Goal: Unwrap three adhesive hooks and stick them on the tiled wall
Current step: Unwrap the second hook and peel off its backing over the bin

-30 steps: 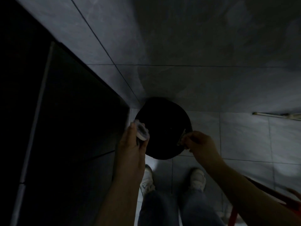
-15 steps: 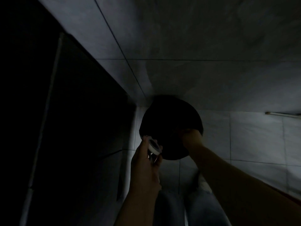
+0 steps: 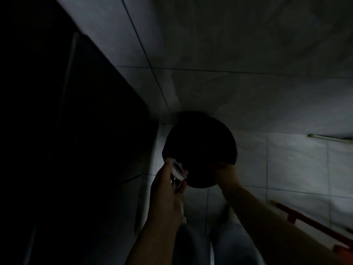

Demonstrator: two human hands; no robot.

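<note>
- Nearest, low in the view: two legs in blue trousers on the tiled floor [image 3: 298, 165], with a red-handled tool [image 3: 313, 224] lying at the right.
- Left hand [image 3: 168, 186]: fingers curled round a small white, round adhesive hook [image 3: 178, 170], held just left of the bin rim. A second ago it was further left and higher; the hook has since been drawn inward and lower.
- Right hand [image 3: 224, 174]: its fingertips have dipped over the near rim of the black round bin [image 3: 200, 150], where a second ago they pinched a thin strip above it. Too dark to tell whether the fingers grip anything.
- Judgement: the peeled wrapper is probably being dropped, so this hook may be ready to stick.
- Farthest: the grey tiled wall [image 3: 238, 54], with no hook visible on it, and a dark panel [image 3: 76, 131] at the left.
</note>
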